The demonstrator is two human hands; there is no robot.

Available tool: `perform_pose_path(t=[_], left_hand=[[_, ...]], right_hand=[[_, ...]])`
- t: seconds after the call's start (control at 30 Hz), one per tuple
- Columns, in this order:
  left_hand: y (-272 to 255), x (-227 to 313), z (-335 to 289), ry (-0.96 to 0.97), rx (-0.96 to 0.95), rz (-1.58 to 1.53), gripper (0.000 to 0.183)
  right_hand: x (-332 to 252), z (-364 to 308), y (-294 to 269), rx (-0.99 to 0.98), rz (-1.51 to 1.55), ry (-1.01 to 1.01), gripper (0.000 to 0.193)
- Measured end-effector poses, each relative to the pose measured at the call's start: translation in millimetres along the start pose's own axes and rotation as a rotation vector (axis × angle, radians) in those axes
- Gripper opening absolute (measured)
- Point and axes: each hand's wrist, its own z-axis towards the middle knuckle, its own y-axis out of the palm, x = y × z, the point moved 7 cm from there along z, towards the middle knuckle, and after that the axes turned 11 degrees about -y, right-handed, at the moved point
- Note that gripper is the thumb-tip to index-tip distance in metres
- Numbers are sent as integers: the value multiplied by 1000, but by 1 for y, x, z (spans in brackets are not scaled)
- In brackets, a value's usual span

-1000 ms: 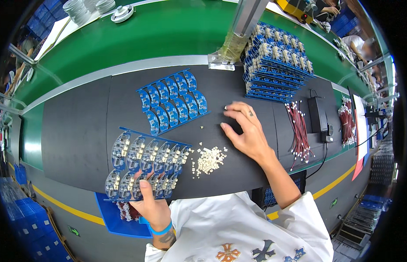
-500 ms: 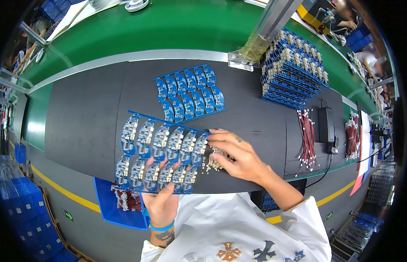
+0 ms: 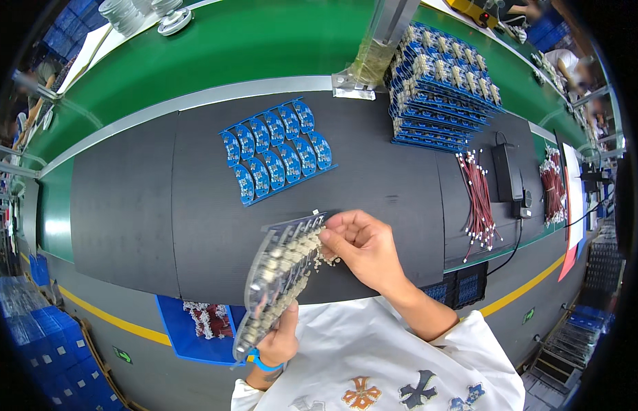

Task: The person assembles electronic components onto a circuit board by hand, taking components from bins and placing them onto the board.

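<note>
My left hand [image 3: 281, 337] grips the near edge of a blue circuit board panel [image 3: 278, 274] studded with small white connectors and holds it tilted steeply on edge above the black mat [image 3: 141, 219]. My right hand [image 3: 363, 248] pinches at the panel's top right corner, fingers closed on a small white connector. A few loose white connectors [image 3: 327, 259] lie on the mat just under that hand. A second, bare blue circuit board panel [image 3: 276, 151] lies flat farther back on the mat.
A tall stack of populated blue panels [image 3: 439, 89] stands at the back right. Bundles of red wires [image 3: 475, 198] and a black power adapter [image 3: 505, 171] lie to the right. A green conveyor belt [image 3: 216, 48] runs behind. A blue bin [image 3: 195, 325] with white parts sits below the table edge.
The panel, flat on the mat a second ago, has been lifted and tipped up on edge by my left hand. My right hand came from the mat to the panel's corner.
</note>
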Motion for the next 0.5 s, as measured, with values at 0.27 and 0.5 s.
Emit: perform_pose_path(t=[0.27, 0.5], left_hand=[[4, 5, 3, -42, 88, -216, 51], [-17, -3, 2, 33, 310, -30, 33]], right_hand=[[2, -7, 11, -196, -154, 84, 19], [-3, -7, 11, -328, -211, 108, 17]])
